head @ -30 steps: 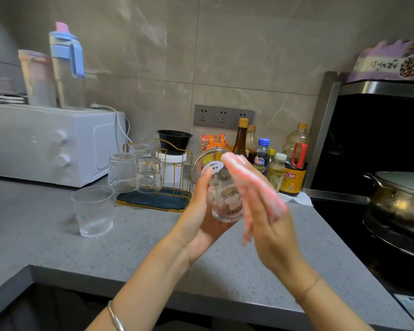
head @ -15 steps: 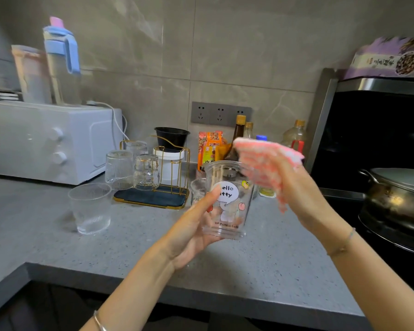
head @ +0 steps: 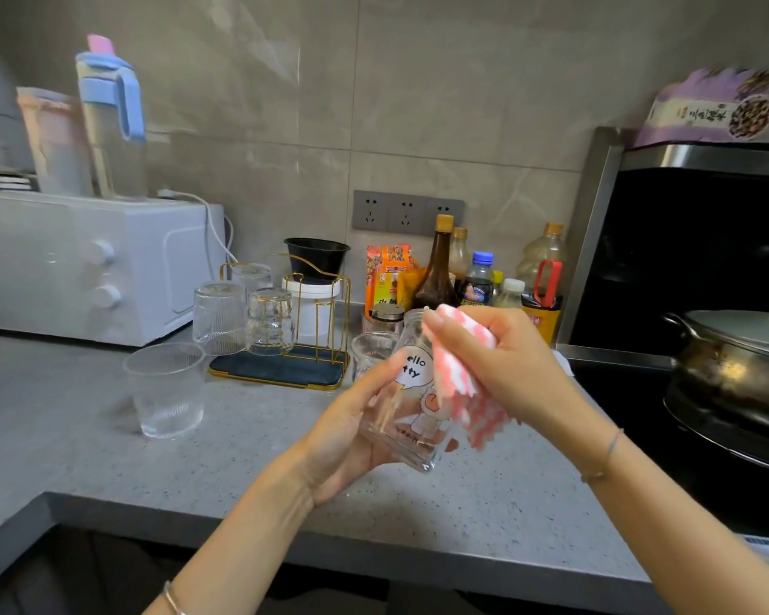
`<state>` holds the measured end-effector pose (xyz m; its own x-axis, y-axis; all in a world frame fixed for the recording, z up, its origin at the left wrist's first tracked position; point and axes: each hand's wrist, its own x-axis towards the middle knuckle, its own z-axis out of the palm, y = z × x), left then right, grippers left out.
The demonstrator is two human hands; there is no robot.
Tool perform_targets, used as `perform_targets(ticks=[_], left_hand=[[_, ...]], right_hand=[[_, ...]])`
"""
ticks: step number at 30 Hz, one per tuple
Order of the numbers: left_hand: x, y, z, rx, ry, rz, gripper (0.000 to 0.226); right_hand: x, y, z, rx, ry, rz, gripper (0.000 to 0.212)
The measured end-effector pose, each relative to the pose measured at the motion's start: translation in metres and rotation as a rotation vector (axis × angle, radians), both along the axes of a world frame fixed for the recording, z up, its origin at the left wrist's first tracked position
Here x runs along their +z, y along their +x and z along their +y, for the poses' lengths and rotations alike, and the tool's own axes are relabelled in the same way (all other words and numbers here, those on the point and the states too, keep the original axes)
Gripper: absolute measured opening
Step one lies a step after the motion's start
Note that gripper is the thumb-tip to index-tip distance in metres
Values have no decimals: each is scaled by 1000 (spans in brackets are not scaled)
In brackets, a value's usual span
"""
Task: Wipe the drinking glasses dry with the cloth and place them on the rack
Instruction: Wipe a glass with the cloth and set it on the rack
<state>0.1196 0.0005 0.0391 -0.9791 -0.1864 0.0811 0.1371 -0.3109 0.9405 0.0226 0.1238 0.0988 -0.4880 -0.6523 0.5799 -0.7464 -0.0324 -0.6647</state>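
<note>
Printed glass (head: 414,419) now leans with its mouth tipped away, where half a second ago it stood upright. The cloth (head: 458,379), then above the rim, has come down onto its side. The left hand (head: 347,437) curls round the glass's base. The right hand (head: 507,361) grips the bunched cloth and presses it on the glass. Beyond the left hand stands the rack (head: 285,370) with upturned glasses (head: 219,317).

Large grey stone-look tiles cover the wall (head: 440,104) in front of me, catching soft, pale reflections. A grey panel of three sockets (head: 407,211) sits low on it. The tabletop (head: 85,446) is grey speckled stone and turns a corner at my left, with dark space under its edge. A white oven with two knobs (head: 85,268) stands at the left. At the right, a stainless steel frame (head: 591,241) borders the dark cooker recess (head: 706,241).
</note>
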Motion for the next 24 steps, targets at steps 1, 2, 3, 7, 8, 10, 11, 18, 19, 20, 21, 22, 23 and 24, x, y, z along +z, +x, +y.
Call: perform_targets(ticks=[1, 2, 3, 7, 8, 10, 11, 18, 19, 20, 21, 22, 23, 24], left_hand=[[0, 0, 0, 0, -19, -9, 40], [0, 1, 0, -4, -42, -22, 45], [-1, 0, 0, -8, -67, -38, 56], [0, 2, 1, -14, -333, -72, 97], [3, 3, 3, 16, -437, -72, 95], [9, 5, 10, 126, -652, -90, 109], [11, 5, 13, 191, -755, -97, 118], [1, -6, 13, 410, -900, 31, 110], [2, -6, 10, 396, -871, 31, 105], [4, -6, 9, 371, -835, 13, 101], [5, -5, 7, 339, -777, -6, 99], [6, -4, 5, 298, -702, -22, 96], [7, -2, 5, 246, -616, -30, 92], [8, 0, 5, 177, -508, -24, 88]], right_hand=[[-1, 0, 0, -6, -17, -21, 54], [-2, -2, 0, -14, -34, -34, 52], [-3, -4, 0, -25, -48, -38, 50], [-4, -7, -2, -67, -59, -27, 44], [-4, -7, -2, -88, -60, -16, 44], [-3, -8, -3, -129, -76, 13, 45], [-2, -9, -4, -135, -91, 22, 45], [-3, -6, -9, -129, -158, 128, 40], [-3, -8, -9, -116, -173, 110, 40], [-4, -9, -9, -103, -185, 90, 39], [-4, -11, -9, -89, -194, 72, 39], [-3, -12, -8, -69, -197, 49, 38], [-3, -13, -7, -45, -197, 14, 38], [-3, -14, -5, -12, -201, -27, 37]])
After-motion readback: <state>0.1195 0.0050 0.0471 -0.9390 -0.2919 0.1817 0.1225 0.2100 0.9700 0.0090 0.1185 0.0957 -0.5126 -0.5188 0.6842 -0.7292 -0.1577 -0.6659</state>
